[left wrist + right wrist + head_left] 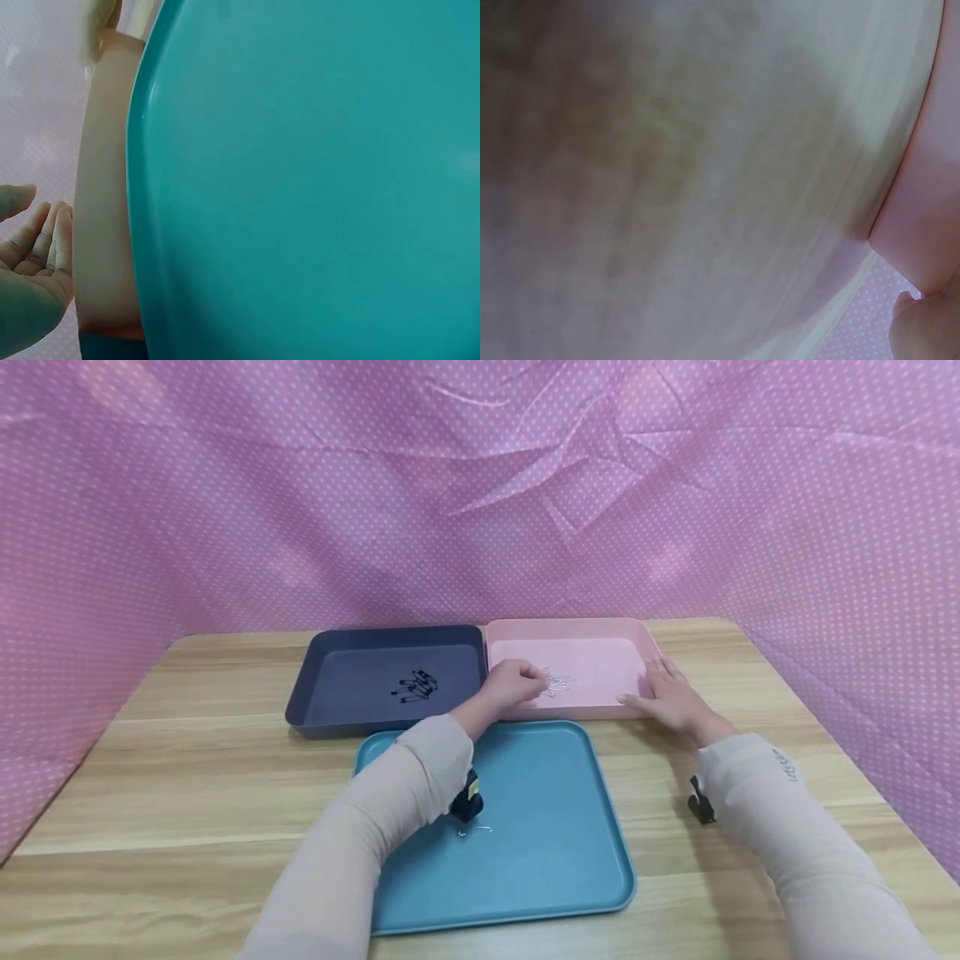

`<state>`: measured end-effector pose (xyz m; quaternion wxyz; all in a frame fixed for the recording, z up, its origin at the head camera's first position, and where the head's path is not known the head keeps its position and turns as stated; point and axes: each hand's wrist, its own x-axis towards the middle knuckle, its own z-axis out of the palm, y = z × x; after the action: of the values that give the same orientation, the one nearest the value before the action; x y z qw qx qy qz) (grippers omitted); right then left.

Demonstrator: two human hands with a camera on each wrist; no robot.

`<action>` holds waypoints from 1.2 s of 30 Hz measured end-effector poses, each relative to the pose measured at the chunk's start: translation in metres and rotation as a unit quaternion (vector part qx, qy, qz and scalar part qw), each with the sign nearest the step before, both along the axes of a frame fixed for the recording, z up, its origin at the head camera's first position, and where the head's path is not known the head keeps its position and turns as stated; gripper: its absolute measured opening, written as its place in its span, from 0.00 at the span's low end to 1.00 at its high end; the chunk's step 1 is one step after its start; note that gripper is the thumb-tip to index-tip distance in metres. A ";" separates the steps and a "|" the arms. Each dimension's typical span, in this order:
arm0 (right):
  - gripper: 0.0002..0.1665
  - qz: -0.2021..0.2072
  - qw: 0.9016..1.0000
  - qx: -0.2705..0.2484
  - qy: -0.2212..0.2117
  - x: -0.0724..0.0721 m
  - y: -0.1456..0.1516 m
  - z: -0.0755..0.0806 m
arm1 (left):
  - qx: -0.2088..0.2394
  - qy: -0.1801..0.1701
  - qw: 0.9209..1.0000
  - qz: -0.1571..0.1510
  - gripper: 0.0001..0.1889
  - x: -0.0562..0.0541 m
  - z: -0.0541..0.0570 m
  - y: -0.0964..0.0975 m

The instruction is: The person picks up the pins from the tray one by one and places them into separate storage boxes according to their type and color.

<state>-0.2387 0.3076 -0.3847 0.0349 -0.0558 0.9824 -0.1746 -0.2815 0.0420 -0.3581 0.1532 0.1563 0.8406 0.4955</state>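
Note:
My left hand [517, 683] hovers over the left part of the pink tray [615, 668], beside a small pile of silver wire pieces [558, 683] that look like safety pins. In the left wrist view, that hand's thumb and loosely bent fingers [41, 244] stand apart with nothing visible between them. At the pink tray's right front corner, my right hand [671, 697] rests with extended fingers on the rim. The right wrist view catches only part of this hand [930, 326] against the tray's wall. One silver piece [475, 832] lies on the teal tray [540, 860].
A dark blue tray [345, 681] stands left of the pink one, with several black safety-pin-like pieces [416, 687] in it. The teal tray lies in front of both on the wooden table [187, 793]. Pink dotted cloth [450, 527] hangs behind and at the sides.

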 end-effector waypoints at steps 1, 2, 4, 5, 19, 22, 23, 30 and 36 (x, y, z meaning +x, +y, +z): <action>0.57 0.000 1.000 0.000 0.000 0.000 0.000 0.000 | 0.001 -0.003 1.000 -0.004 0.07 0.002 0.000 -0.002; 0.56 0.001 1.000 0.001 0.000 0.000 0.000 0.000 | -0.004 -0.003 1.000 -0.006 0.07 0.004 0.001 -0.004; 0.56 0.002 1.000 0.003 -0.002 0.001 0.001 0.001 | -0.011 -0.006 1.000 -0.011 0.07 0.008 0.002 -0.009; 0.56 0.002 1.000 0.003 -0.002 0.001 0.001 0.001 | -0.015 -0.005 1.000 -0.015 0.07 0.010 0.003 -0.011; 0.55 0.002 1.000 0.006 -0.007 0.001 0.004 0.005 | -0.034 0.002 0.995 -0.089 0.09 0.047 0.012 -0.049; 0.56 0.001 1.000 0.003 -0.010 -0.001 0.004 0.005 | -0.032 0.003 0.994 -0.102 0.10 0.054 0.011 -0.057; 0.56 0.002 1.000 0.003 -0.010 -0.001 0.004 0.006 | -0.029 0.001 0.994 -0.107 0.10 0.057 0.010 -0.060; 0.56 0.004 1.000 0.003 -0.002 -0.002 0.003 0.004 | -0.023 -0.004 0.989 -0.143 0.11 0.075 0.008 -0.080; 0.56 0.007 1.000 0.003 -0.002 -0.002 0.001 0.002 | -0.024 -0.015 0.987 -0.157 0.11 0.088 0.006 -0.099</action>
<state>-0.2403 0.3084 -0.3828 0.0383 -0.0624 0.9824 -0.1720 -0.1931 -0.0567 -0.3517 0.2454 0.2755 0.8150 0.4468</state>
